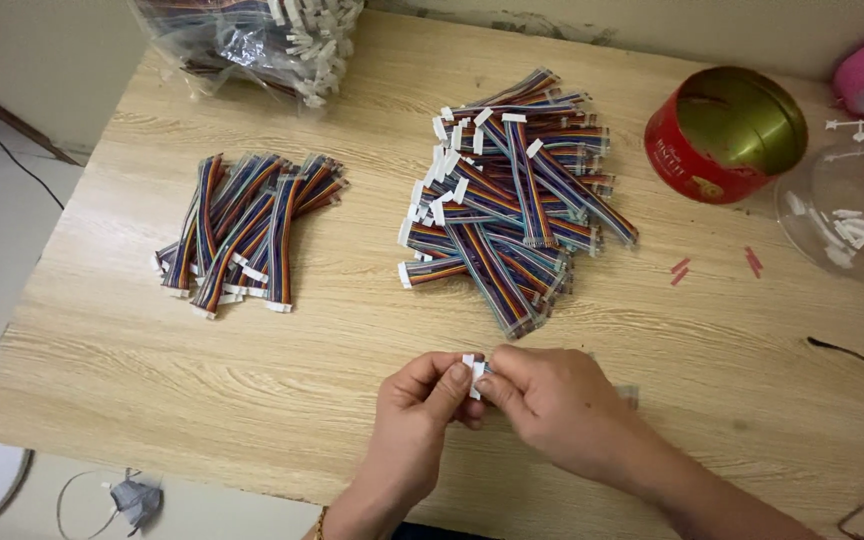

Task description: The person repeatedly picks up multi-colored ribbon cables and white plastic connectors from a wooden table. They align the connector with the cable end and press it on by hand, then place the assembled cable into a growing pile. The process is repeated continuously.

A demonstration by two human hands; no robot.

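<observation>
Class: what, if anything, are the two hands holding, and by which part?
Both the left hand and right hand pinch one ribbon cable at its white connector end.

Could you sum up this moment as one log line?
left hand: pinches white connector | right hand: grips same cable end | big cable pile behind | small pile left | red tin right

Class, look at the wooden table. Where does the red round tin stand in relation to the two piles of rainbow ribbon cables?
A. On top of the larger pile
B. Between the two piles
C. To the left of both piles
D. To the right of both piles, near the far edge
D: the red round tin stands right of the larger pile and the smaller pile, towards the table's far edge.
</observation>
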